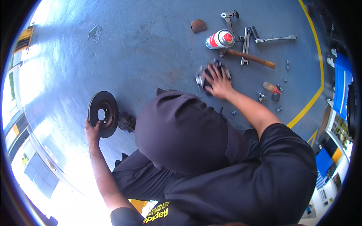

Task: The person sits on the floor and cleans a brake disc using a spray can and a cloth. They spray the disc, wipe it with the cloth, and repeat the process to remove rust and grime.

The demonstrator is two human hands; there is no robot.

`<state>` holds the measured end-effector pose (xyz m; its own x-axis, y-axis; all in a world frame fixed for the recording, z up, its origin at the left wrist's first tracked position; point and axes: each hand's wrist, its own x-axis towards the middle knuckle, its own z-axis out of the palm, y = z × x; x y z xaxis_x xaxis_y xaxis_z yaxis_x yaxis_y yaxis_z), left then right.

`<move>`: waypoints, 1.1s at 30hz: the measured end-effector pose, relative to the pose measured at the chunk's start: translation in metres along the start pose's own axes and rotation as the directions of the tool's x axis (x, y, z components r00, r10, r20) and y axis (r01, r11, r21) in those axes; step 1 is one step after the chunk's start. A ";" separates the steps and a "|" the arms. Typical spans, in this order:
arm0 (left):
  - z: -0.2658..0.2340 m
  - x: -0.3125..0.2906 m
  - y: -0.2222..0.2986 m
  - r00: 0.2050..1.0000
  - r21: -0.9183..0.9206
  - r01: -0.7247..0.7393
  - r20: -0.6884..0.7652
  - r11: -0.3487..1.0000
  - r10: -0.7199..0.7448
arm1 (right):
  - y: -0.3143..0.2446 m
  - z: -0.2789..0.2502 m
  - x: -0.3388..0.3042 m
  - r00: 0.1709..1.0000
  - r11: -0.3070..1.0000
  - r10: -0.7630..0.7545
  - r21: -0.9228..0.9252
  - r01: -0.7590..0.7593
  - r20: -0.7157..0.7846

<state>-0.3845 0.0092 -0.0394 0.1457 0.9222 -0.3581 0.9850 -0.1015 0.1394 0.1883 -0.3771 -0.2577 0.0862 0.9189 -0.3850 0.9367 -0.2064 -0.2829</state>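
Note:
Upright at the left, a brake disc (112,117) with a brown hub is gripped at its lower edge by my left hand (93,131), the thumb on its face. My right hand (220,83) reaches out ahead, fingers spread over a brake caliper (201,80) on the floor and clasping it from above. Both the caliper and these fingers are slightly blurred, and the hand hides much of the part. Just beyond stand a spray can (220,39) with a red cap and a hammer (252,58) with a wooden handle.
Wrenches (246,47), a ratchet (277,38) with a socket and a metal control arm (229,20) lie past the can. A small bottle (270,87), bolts (279,109) and another ratchet (261,97) are at the right. A dark cloth (127,122) lies by the disc.

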 end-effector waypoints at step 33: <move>0.010 -0.023 -0.006 1.000 -0.112 -0.020 -0.016 0.993 0.019 | -0.011 -0.039 0.108 1.000 0.994 -0.022 -0.103 0.021 -0.008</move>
<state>-0.3924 -0.0155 -0.0415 0.1625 0.9262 -0.3403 0.9653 -0.0778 0.2493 0.2006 -0.2621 -0.2622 0.0679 0.9258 -0.3719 0.9683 -0.1510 -0.1990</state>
